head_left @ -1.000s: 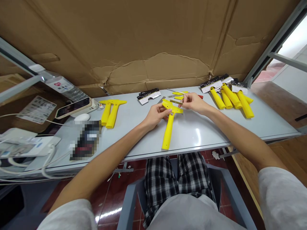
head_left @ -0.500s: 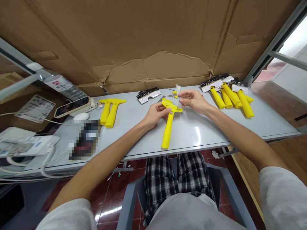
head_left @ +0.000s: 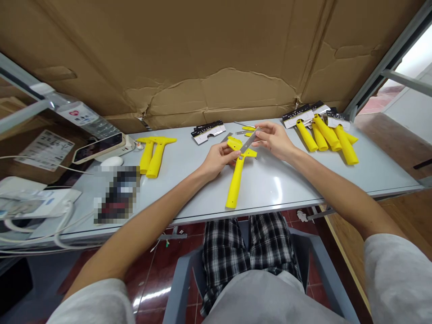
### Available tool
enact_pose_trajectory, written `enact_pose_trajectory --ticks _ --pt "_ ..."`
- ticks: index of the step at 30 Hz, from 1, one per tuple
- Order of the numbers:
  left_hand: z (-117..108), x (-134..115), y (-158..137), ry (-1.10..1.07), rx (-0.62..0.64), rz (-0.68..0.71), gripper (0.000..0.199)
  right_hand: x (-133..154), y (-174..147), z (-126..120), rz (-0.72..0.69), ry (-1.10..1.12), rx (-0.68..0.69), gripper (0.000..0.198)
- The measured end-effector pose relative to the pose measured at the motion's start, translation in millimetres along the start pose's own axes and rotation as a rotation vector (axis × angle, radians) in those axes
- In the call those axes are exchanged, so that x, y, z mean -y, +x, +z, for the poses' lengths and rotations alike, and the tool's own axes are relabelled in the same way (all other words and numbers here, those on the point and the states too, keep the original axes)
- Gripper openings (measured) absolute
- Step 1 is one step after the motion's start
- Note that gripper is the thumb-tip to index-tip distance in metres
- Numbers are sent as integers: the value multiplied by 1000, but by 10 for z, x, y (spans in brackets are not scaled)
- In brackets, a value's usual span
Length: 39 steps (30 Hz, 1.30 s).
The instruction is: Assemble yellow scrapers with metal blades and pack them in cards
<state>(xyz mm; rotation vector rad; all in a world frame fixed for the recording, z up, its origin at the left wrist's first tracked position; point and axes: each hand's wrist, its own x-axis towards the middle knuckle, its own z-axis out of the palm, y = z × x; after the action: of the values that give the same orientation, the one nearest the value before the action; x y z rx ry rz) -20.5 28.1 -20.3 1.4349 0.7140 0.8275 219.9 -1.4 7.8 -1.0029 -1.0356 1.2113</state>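
Lining up the thin metal strip (head_left: 250, 141) with the head of the yellow T-shaped tool (head_left: 234, 186) is judged to be the step in hand. The tool is kept over the front part of the table (head_left: 189, 157), near its middle; its head is gripped from the side by the left hand (head_left: 218, 159), fingers closed on it, and its handle is directed toward the person. The strip is pinched near its upper end by the right hand (head_left: 273, 138) and slants across the head, lower end by the neck; whether the head is touched cannot be told. For a good result, the tool should be held still while the strip is turned to run along the crosspiece, and pressure should be applied only once both are parallel. The pinch is best placed on the flat faces, as the long edges may be sharp, and the left thumb should be kept out from under the lower end. If the strip is lowered askew, an uneven seat could result. Compared with the frame of half a second earlier, the strip is tipped from nearly upright beside the head to a slant across it; the left grip and the tool's pose are nearly unchanged, and the two similar yellow tools (head_left: 156, 159) are undisturbed.
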Motion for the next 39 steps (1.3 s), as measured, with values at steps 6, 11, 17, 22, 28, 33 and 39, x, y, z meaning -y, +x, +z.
enact_pose_trajectory --ticks 6,11,17,22,28,33,39 --pt "-19 22 7 6 -8 2 50 74 -15 -19 53 -24 -52 49" --pt "-13 20 -4 -18 -48 25 53 55 -36 -20 88 -33 -32 49" --pt "27 2 -25 -47 -104 86 52 -1 -28 -3 73 -63 -15 54" --pt "35 -11 -25 -58 -129 81 54 -25 -40 16 79 -101 -20 59" --pt "45 -27 -24 -74 -173 86 53 -62 -50 32 -11 -347 23 60" --pt "62 -57 -38 -72 -176 70 55 -44 -42 14 81 -230 3 57" --pt "67 -30 -41 -31 -148 116 52 -31 -78 42 187 -148 119 53"
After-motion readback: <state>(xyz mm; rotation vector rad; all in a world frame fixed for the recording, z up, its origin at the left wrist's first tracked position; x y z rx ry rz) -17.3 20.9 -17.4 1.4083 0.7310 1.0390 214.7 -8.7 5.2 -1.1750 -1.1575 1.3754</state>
